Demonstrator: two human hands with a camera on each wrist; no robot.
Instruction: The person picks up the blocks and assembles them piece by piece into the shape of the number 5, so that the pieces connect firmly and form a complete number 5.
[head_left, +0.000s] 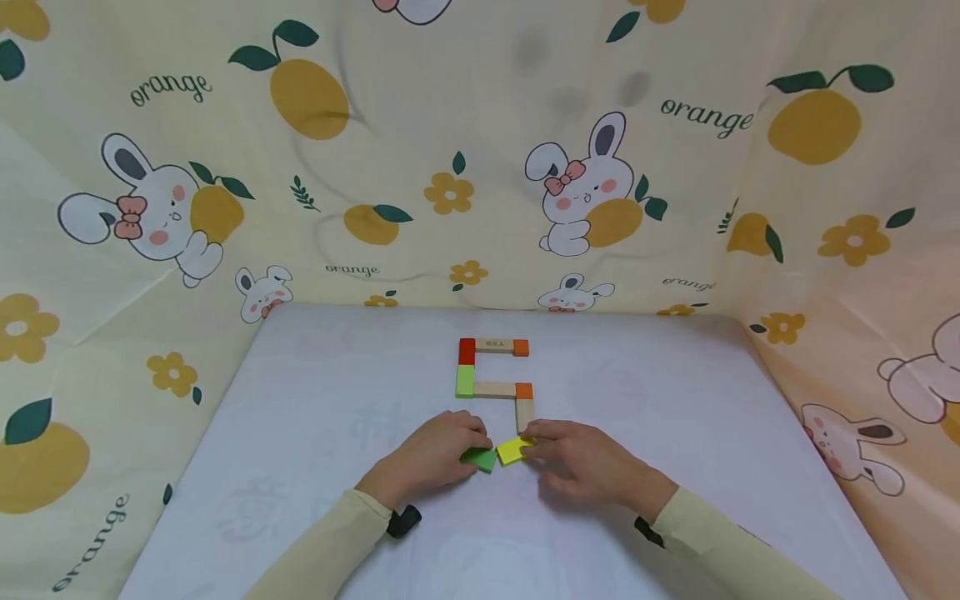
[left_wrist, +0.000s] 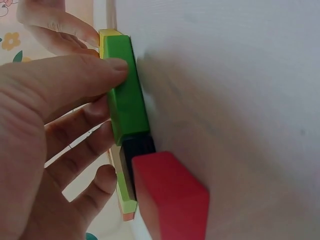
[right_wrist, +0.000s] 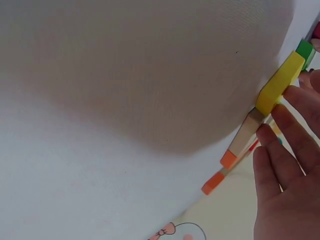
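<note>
A green block point(head_left: 480, 457) lies on the table's near middle, and my left hand point(head_left: 438, 450) pinches it, thumb on one side. In the left wrist view, a dark block point(left_wrist: 138, 148) and a red block point(left_wrist: 172, 195) lie beside the green one under this hand; the head view hides them. My right hand point(head_left: 588, 462) holds a yellow block point(head_left: 513, 451) at its right end. The yellow block is tilted, its left end close to the green block. A plain wooden block point(head_left: 524, 412) touches or nearly touches the yellow one from behind.
Beyond the hands, a line of blocks bends across the table point(head_left: 337, 375): an orange block point(head_left: 524, 391), a wooden block point(head_left: 494, 389), a lime green block point(head_left: 465, 381), a red block, another wooden block point(head_left: 494, 345) and a second orange block point(head_left: 521, 347). Printed cloth point(head_left: 480, 125) hangs around the table.
</note>
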